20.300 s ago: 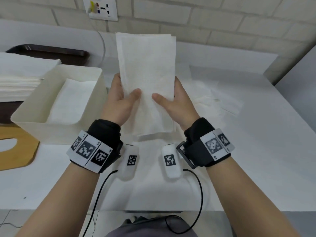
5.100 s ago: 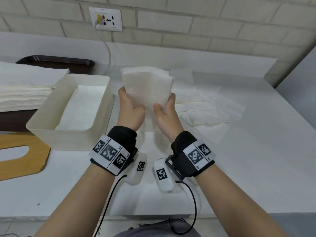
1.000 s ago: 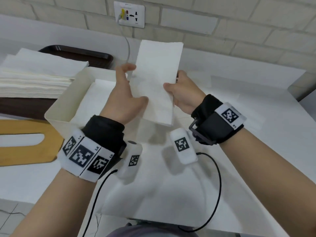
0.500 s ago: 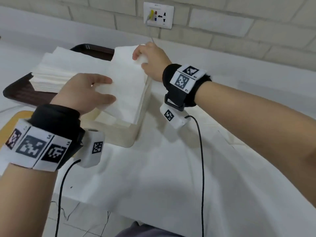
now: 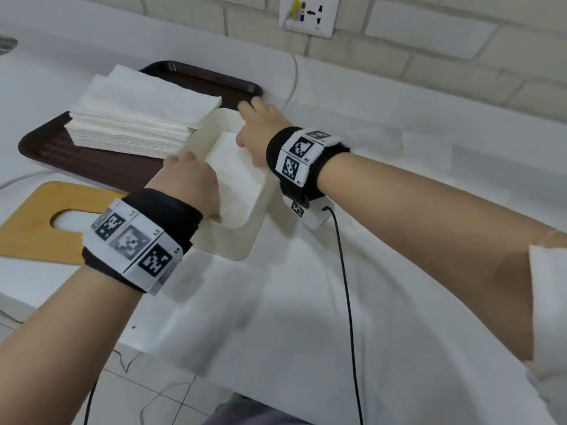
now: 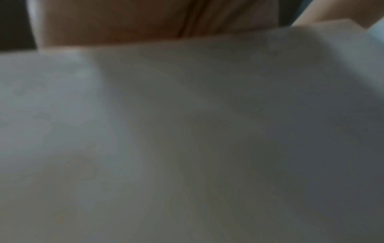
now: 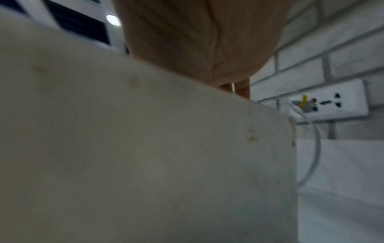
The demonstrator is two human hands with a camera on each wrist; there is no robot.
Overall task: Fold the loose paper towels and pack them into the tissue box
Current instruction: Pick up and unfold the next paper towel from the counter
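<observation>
The cream tissue box stands open on the white table, and its outer wall fills the right wrist view. A folded stack of white paper towels lies inside it. My left hand is at the box's near end, knuckles up, fingers pointing down into the box and hidden. My right hand is at the far end, fingers stretched towards the far rim and thumb resting on the towels. The left wrist view is blurred, with only my palm above a pale surface.
A tall stack of towels sits on a dark brown tray left of the box. The wooden lid with a slot lies at the near left. Loose towels lie to the right. A wall socket and cable are behind.
Both hands have lowered the folded towels from above the box's rim down into the box. My view has swung left.
</observation>
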